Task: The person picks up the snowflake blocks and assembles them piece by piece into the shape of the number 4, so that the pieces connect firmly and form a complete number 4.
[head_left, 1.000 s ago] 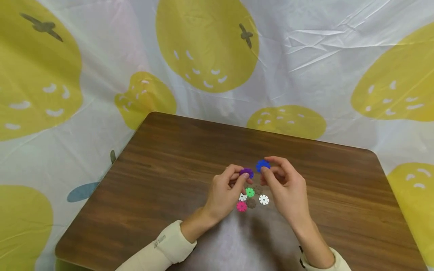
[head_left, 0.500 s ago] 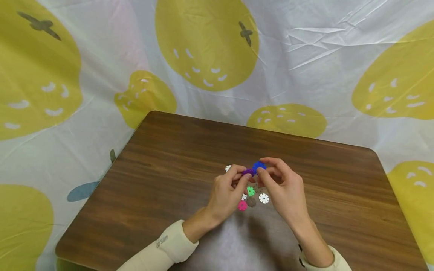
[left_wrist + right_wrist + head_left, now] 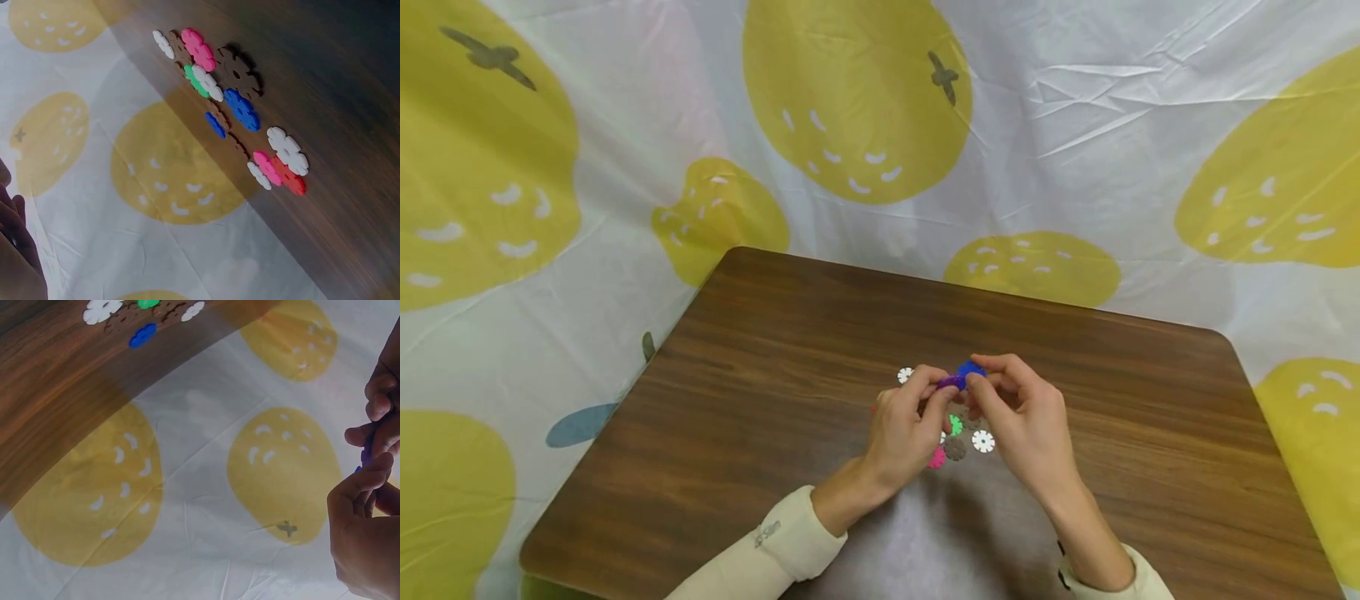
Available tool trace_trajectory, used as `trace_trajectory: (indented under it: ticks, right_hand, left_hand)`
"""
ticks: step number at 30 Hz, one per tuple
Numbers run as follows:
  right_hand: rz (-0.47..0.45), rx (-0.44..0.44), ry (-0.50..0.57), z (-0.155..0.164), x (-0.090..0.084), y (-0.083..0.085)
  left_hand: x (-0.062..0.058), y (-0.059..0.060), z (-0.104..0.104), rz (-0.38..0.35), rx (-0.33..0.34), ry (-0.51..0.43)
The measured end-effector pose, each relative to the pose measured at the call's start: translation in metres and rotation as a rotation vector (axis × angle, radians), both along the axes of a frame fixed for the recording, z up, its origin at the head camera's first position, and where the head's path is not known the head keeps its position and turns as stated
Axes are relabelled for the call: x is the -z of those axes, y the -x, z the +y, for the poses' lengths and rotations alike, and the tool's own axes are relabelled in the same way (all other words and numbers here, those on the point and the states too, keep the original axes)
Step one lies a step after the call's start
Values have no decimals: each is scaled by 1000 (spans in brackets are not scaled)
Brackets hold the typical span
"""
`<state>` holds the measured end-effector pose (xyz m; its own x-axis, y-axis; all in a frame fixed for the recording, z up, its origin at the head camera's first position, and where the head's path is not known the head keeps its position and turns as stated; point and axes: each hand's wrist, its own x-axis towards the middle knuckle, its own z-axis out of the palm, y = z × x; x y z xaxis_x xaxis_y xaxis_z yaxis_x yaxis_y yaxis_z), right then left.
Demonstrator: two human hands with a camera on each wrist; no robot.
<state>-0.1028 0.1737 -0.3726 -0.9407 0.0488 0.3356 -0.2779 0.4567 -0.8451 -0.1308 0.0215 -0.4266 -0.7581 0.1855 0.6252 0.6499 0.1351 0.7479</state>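
Plastic, stiff and light by my judgement: my left hand [image 3: 904, 425] pinched the purple disc [image 3: 950, 382] and my right hand [image 3: 1024, 421] the blue disc [image 3: 972, 369], edges touching, above the table [image 3: 775, 400]. Rims offered the surest hold; slots looked slip-prone.

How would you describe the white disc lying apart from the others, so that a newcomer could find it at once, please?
Start at the brown wooden table and find the person's left hand near its middle. Just beyond that hand's fingertips lies a small white notched disc. It lies flat and alone, whereas the other loose discs cluster between and under the hands.
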Motion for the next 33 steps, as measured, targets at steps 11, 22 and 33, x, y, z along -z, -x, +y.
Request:
trace_trajectory:
  ticks: [11,22,33]
  right_hand:
    - [-69,-105,70,1,4,1]
    - [58,82,-255,37,44,17]
    - [-68,71,-418,56,90,12]
  left_hand:
    - [11,7,-7,25,26,-86]
    - [8,8,-19,-70,14,-115]
    - [6,6,-22,-33,17,-116]
